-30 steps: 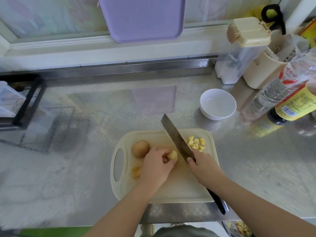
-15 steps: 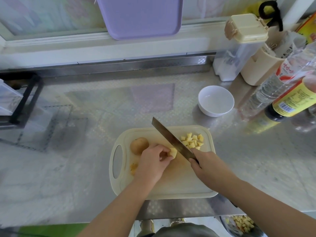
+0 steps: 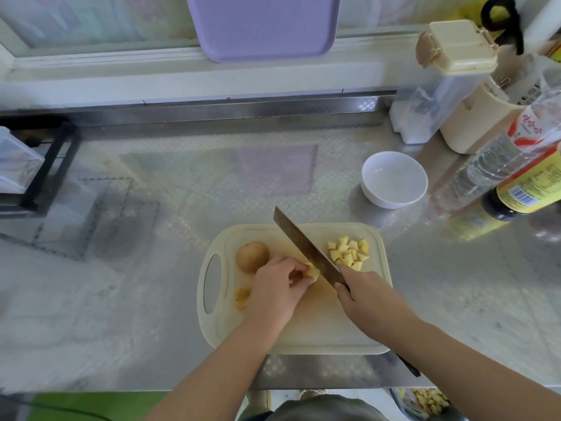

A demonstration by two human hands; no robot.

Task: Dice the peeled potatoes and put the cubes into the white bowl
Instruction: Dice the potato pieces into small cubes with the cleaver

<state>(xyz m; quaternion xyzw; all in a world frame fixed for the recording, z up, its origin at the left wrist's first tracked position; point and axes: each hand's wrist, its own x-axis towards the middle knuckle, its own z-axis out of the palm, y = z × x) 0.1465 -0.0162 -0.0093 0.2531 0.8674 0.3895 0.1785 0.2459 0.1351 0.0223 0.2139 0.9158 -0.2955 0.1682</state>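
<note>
A cream cutting board [image 3: 303, 332] lies near the counter's front edge. My left hand [image 3: 277, 288] pinches a small yellow potato piece [image 3: 313, 272] on it. My right hand [image 3: 365, 294] grips the handle of a cleaver [image 3: 306, 247], whose blade slants up-left right beside that piece. A pile of several potato cubes [image 3: 349, 252] lies right of the blade. A whole potato [image 3: 252, 256] and a small scrap [image 3: 243, 296] sit left of my left hand. The white bowl [image 3: 394, 179] stands beyond the board, to the right, with no cubes inside.
Bottles [image 3: 516, 174], a cream holder [image 3: 476, 123] and a lidded clear container [image 3: 437, 86] crowd the back right. A black rack [image 3: 45, 165] stands at the left. A purple tray [image 3: 262, 25] leans on the sill. A bowl of cut pieces [image 3: 425, 401] shows below the counter edge.
The cleaver's blade has swung from steeper to more slanted and stays against the piece under my left fingers. The cube pile and whole potato have not moved.
</note>
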